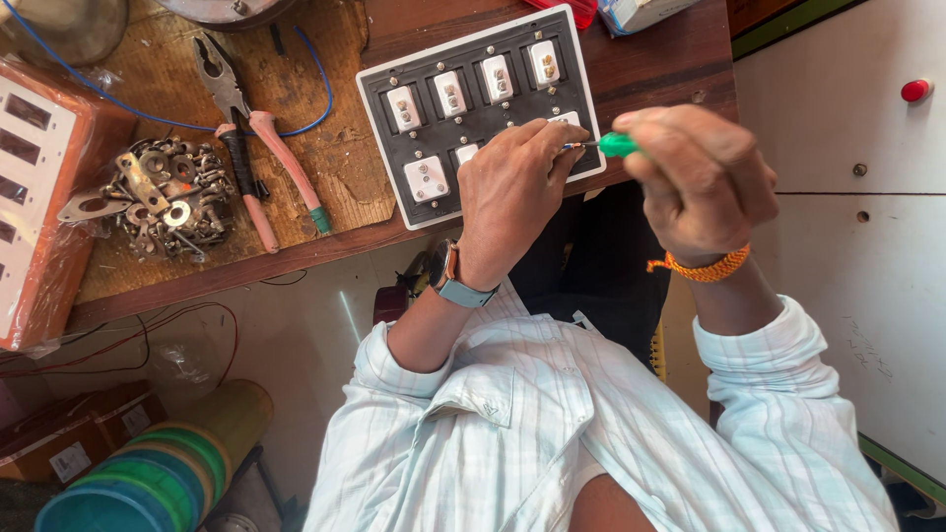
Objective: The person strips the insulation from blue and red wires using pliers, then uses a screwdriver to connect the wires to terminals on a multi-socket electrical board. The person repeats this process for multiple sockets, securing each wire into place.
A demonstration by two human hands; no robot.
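A black switchboard panel with a white frame (379, 84) lies on the wooden bench, carrying several white switches and sockets. My left hand (507, 192) rests on its near edge, fingers pinching the metal shaft of a screwdriver. My right hand (695, 177), with an orange thread band at the wrist, is closed around the screwdriver's green handle (617, 145). The tip is hidden under my left fingers. A wristwatch sits on my left wrist.
Pliers with pink handles (251, 148) lie on the bench left of the panel, next to a heap of metal screws and brackets (163, 197). An orange switch box (39, 197) stands far left. Coloured tape rolls (158, 473) lie below; a white cabinet (857, 197) is at right.
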